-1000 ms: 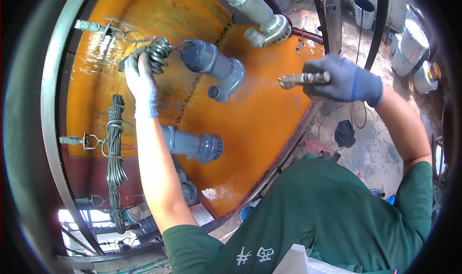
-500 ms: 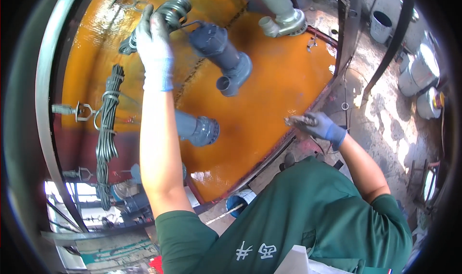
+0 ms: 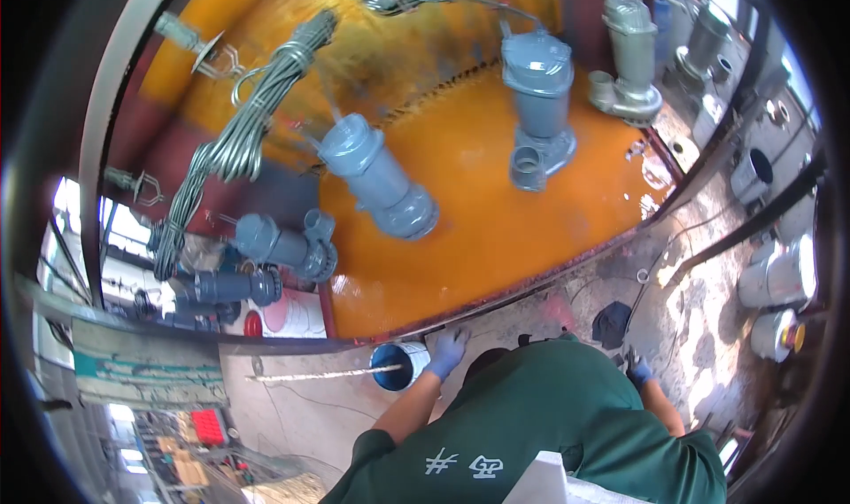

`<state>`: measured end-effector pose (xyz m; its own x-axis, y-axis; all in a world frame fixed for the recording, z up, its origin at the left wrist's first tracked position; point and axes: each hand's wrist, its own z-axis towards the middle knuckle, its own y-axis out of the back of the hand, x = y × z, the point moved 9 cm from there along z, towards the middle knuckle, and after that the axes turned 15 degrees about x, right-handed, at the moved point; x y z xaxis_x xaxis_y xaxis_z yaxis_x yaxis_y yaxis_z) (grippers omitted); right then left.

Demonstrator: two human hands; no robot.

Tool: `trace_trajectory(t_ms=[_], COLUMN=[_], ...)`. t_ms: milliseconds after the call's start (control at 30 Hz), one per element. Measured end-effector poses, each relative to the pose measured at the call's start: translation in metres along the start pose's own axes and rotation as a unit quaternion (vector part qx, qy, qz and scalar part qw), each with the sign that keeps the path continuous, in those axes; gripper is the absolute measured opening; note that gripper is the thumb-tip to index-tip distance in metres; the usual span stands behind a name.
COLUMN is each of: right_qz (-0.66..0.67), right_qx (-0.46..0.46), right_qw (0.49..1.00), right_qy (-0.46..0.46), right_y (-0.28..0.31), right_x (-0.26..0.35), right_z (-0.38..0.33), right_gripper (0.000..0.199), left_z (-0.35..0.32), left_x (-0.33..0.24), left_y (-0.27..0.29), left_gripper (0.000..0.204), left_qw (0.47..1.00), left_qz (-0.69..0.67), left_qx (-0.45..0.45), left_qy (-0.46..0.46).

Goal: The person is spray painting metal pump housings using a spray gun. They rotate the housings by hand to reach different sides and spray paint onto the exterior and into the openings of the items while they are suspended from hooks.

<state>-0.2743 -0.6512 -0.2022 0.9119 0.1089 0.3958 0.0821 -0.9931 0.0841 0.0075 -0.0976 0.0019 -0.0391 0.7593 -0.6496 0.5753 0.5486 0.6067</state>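
- Blue-gloved, your left hand [image 3: 447, 352] rests with spread fingers on the rim of a small round can [image 3: 398, 365] of blue paint, holding nothing.
- Your right hand [image 3: 637, 368], also gloved, hangs low beside your green shirt; its grip cannot be made out.
- Smooth grey cylindrical pumps [image 3: 376, 176] hang above, against a glossy orange wall [image 3: 469, 229].

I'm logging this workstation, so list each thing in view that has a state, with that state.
left hand: gloved, resting on the can's rim.
right hand: gloved, lowered at the side; whether it holds anything is unclear.
paint can: open, blue inside, stick resting across it.
nearest grey pump: hanging tilted before the orange wall.
middle grey pump: hanging upright.
cable bundle: coiled, hung on a hook.
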Motion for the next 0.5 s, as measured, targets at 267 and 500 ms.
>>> trace_trajectory(t_ms=[267,500], right_qz=[-0.234,-0.246], right_qx=[-0.122,-0.163], right_qw=[0.964,0.955], right_qy=[-0.034,-0.031], right_y=[0.018,-0.033], right_x=[-0.055,-0.012], right_z=[-0.042,-0.047], right_gripper=[0.04,0.034], left_z=[-0.14,-0.246], left_x=[0.236,0.309], left_y=[-0.045,0.01], left_gripper=[0.029,0.028], left_qw=[0.943,0.899], left_qz=[-0.242,-0.24], left_qx=[-0.086,-0.272], left_qy=[0.213,0.246])
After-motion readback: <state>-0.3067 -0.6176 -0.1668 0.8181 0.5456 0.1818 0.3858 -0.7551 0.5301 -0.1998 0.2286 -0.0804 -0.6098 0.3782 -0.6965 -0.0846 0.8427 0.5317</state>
